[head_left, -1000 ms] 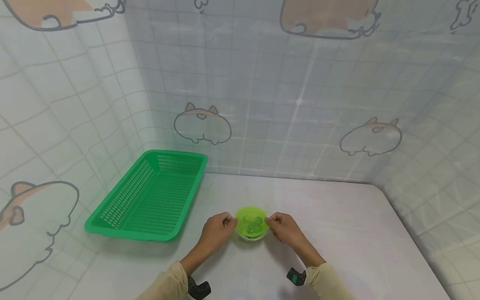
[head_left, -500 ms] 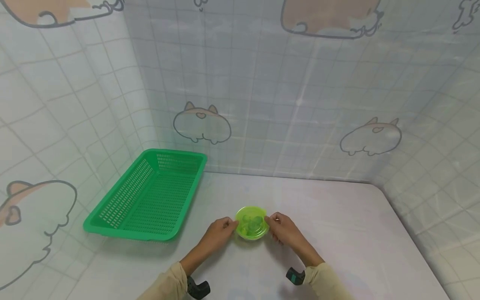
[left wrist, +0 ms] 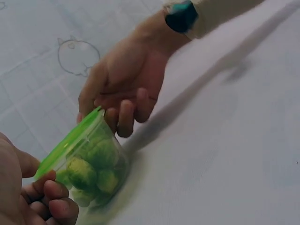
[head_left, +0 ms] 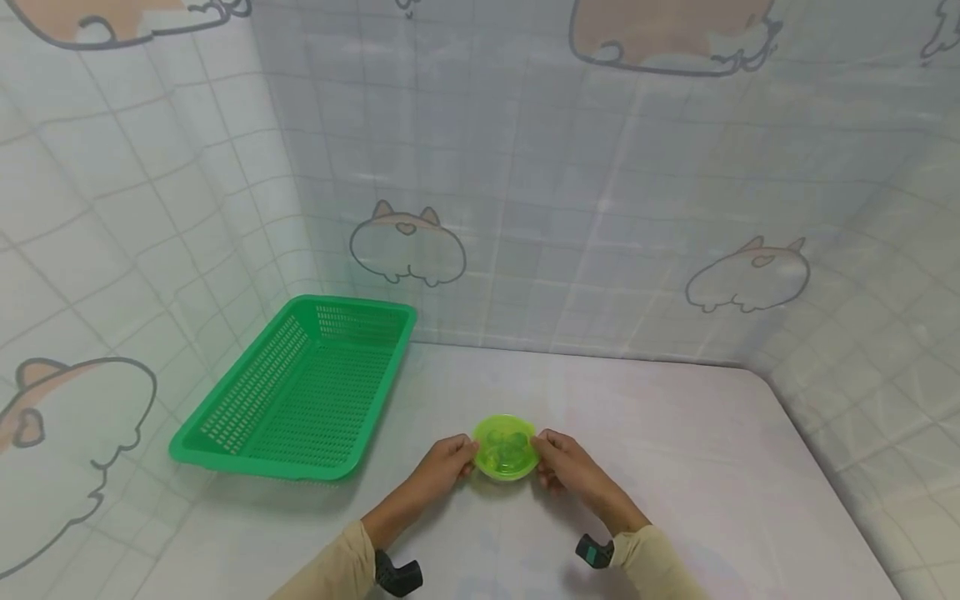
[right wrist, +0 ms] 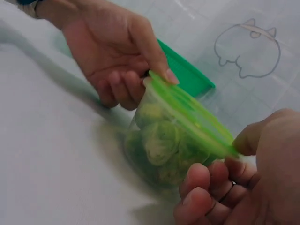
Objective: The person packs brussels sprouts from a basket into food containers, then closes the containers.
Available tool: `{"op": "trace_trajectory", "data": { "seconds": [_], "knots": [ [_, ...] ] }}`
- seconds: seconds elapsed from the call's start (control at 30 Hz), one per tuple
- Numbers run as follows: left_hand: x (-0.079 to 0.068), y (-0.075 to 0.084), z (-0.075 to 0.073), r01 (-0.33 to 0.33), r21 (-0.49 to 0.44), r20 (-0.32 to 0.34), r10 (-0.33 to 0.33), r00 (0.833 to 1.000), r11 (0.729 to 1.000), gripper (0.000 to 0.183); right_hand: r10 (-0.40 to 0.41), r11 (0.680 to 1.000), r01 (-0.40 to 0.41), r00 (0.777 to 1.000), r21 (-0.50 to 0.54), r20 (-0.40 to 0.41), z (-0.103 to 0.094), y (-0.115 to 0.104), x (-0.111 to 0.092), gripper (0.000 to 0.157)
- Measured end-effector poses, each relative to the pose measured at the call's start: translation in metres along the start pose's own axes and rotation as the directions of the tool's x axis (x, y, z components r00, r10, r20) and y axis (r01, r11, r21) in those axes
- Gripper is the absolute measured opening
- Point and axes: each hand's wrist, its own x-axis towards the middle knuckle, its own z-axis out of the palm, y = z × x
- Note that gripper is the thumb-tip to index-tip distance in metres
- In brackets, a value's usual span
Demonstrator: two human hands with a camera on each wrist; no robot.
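A round clear plastic tub holds several Brussels sprouts. Over its mouth lies a translucent lime-green lid, its edge meeting the tub's rim. My left hand pinches the lid's left edge, thumb on top and fingers bent below. On the opposite edge, my right hand pinches in the same way, its thumb on the lid and its other fingers curled beside the tub. Through the lid the sprouts show as dim green shapes in the head view.
A green slotted plastic basket stands on the left of the white table, away from the tub. A sheet printed with grid lines and cartoon animals rises behind the table and along both sides.
A second ago a white rim showed below the lid at the near side; now the lid covers the tub more evenly. Both hands stay at the lid's edges, with slight finger shifts.
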Motion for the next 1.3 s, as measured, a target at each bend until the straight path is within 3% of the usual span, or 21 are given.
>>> {"op": "trace_trajectory", "data": {
  "seconds": [0.17, 0.4, 0.7, 0.87, 1.1, 1.3],
  "knots": [
    [-0.001, 0.0, 0.0, 0.006, -0.022, 0.025, -0.005, 1.0, 1.0, 0.033, 0.007, 1.0, -0.007, 1.0, 0.005, 0.001, 0.003, 0.005, 0.003, 0.04],
    [-0.004, 0.001, 0.004, 0.021, -0.077, 0.078, -0.015, 0.997, 0.997, 0.032, -0.015, 0.998, 0.009, 0.995, -0.056, -0.1, 0.009, 0.009, 0.008, 0.047],
    [-0.009, -0.002, 0.014, 0.029, -0.191, 0.051, -0.02, 0.999, 0.981, 0.034, -0.077, 0.995, 0.064, 0.981, -0.081, -0.179, 0.018, 0.011, 0.01, 0.044],
    [-0.009, -0.003, 0.015, 0.051, -0.198, 0.042, -0.044, 0.998, 0.979, 0.037, -0.089, 0.994, 0.076, 0.98, -0.078, -0.18, 0.021, 0.01, 0.01, 0.045],
    [-0.01, -0.004, 0.013, 0.066, -0.289, 0.069, -0.048, 0.997, 0.955, 0.035, -0.105, 0.99, 0.083, 0.973, -0.111, -0.204, 0.024, 0.007, 0.011, 0.045],
    [-0.008, -0.011, 0.016, 0.073, -0.304, 0.046, -0.062, 0.997, 0.95, 0.036, -0.126, 0.986, 0.098, 0.97, -0.138, -0.208, 0.024, 0.007, 0.014, 0.043]
  ]
}}
